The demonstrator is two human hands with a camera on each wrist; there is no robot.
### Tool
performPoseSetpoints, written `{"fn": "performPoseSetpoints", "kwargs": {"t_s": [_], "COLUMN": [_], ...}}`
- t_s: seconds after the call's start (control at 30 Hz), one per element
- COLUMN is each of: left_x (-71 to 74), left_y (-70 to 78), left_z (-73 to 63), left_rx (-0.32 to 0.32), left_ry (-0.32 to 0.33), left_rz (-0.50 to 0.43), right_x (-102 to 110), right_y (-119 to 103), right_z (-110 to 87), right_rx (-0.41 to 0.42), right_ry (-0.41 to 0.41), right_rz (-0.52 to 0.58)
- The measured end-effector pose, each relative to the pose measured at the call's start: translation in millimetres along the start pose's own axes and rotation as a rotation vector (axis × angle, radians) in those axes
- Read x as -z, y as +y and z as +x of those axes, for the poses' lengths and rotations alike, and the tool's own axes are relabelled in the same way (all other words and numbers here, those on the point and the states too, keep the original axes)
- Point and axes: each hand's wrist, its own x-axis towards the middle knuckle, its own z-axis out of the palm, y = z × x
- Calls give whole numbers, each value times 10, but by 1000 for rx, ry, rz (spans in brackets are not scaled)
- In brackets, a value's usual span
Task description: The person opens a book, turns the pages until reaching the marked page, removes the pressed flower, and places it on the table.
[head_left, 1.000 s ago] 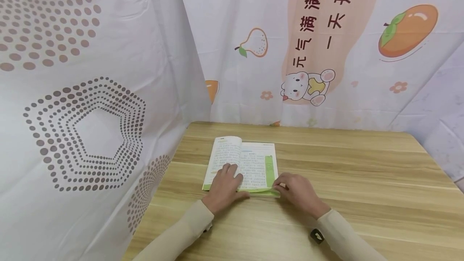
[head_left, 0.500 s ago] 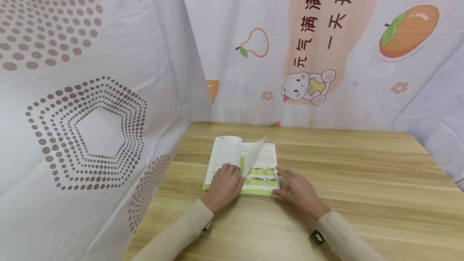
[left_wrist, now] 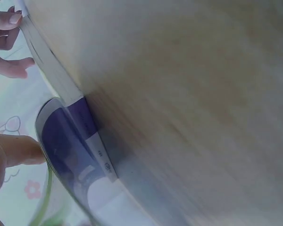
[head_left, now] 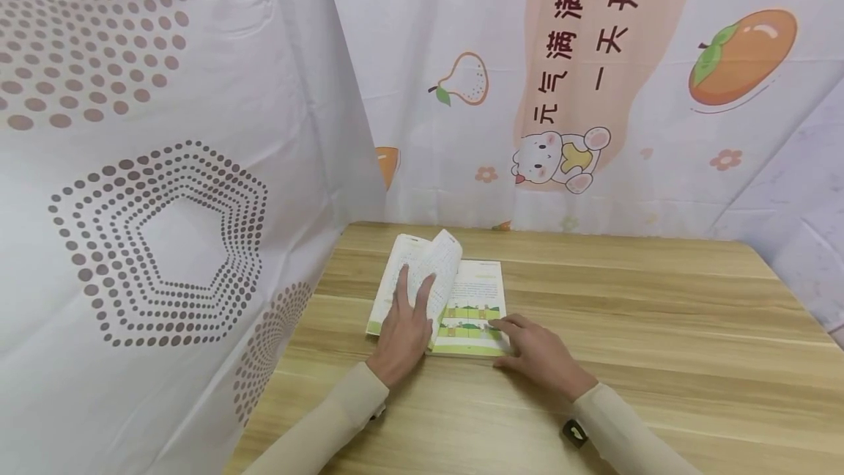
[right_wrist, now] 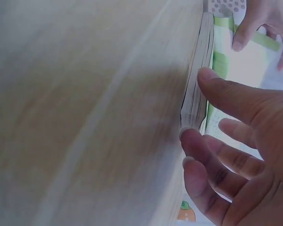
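Note:
An open book (head_left: 484, 288) lies on the table, printed text on its left pages and green cartoon panels on the right one. My left hand (head_left: 404, 332) rests on the left side, fingers straight and spread over a raised leaf (head_left: 445, 259) that curves up. In the left wrist view its thumb touches the book's lower edge, and the purple cover (left_wrist: 61, 141) bows up off the table near the spine. At the lower right corner is my right hand (head_left: 543, 358), fingers loosely bent. The right wrist view has its thumb and fingertips against the page block (right_wrist: 198, 80), pinching no leaf.
The wooden table (head_left: 626, 299) extends right of the book and in front of it. A patterned white curtain (head_left: 290, 130) hangs along the left, and another printed cloth (head_left: 409, 35) hangs behind the table. A small dark device (head_left: 575, 432) sits at the right cuff.
The right hand has let go of a leaf, which has gone over to the left. The left hand's fingers have spread and reached up onto it, and the cartoon page now shows.

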Motion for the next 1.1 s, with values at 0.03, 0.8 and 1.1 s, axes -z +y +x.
{"fn": "performPoseSetpoints", "kwargs": {"t_s": [0.03, 0.8, 1.1], "left_x": [-1, 28, 27], "left_y": [-6, 58, 20], "left_z": [7, 29, 13], "left_rx": [-7, -103, -120], "left_ry": [2, -340, -301], "left_rz": [28, 159, 125], "right_x": [-2, -4, 13], "right_y": [3, 92, 84], "right_z": [0, 20, 15], "right_rx": [9, 164, 175], "right_ry": [7, 116, 147], "right_rz": [-2, -7, -19]}}
